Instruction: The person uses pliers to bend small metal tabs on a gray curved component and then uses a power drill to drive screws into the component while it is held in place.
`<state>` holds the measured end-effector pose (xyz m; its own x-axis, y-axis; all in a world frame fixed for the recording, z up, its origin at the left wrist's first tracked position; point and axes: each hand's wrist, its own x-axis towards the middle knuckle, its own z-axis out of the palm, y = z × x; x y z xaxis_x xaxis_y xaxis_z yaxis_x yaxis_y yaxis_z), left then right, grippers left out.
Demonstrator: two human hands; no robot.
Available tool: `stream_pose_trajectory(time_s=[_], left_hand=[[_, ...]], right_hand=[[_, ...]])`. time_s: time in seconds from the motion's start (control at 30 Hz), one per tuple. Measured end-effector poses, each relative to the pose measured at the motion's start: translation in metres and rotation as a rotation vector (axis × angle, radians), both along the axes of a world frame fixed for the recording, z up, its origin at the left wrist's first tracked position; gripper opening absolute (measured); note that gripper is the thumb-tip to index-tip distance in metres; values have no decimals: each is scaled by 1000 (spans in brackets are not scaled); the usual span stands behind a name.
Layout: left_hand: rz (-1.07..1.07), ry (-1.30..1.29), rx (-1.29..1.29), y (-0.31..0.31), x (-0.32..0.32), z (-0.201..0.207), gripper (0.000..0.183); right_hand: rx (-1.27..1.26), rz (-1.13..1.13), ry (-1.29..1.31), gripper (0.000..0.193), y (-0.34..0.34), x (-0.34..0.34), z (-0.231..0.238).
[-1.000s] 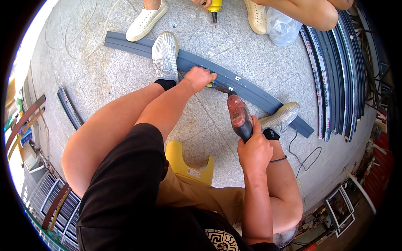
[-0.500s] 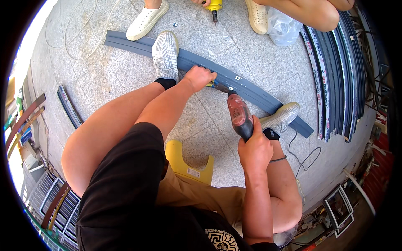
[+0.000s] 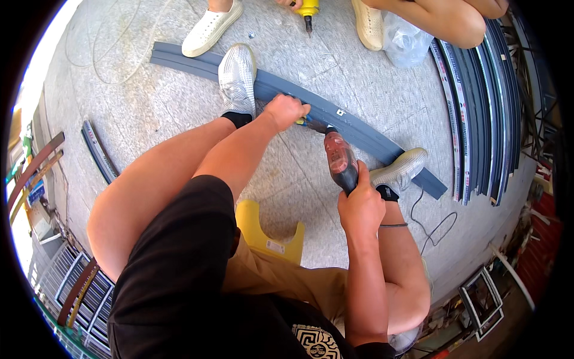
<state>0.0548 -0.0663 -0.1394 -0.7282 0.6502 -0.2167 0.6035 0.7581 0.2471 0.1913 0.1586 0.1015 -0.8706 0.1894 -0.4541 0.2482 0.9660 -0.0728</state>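
Holding one drill (image 3: 342, 163), one tool (image 3: 315, 125); one strip (image 3: 366, 135)

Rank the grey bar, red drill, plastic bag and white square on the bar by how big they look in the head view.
1. Grey bar
2. Red drill and plastic bag: too close to rank; the drill seems nearer the camera
3. White square

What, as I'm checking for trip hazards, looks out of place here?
The dark cord lies in a loose loop beside the person's right leg, where it might snag a foot; a crumpled clear plastic bag lies near another person's shoe.
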Motion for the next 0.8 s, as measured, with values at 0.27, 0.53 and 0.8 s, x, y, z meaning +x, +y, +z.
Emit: stream_pose_trajectory(time_s=[0.27, 0.53, 0.8], left_hand=[[1, -31, -9, -4, -5, 8, 19], [-23, -38, 7, -3, -9, 2, 25], [-88, 7, -44, -7, -10, 7, 19]], right_hand=[[-47, -2, -12, 78, 7, -2, 40], [-353, -164, 48, 70, 57, 38, 143], [-332, -373, 254, 54, 140, 59, 220]])
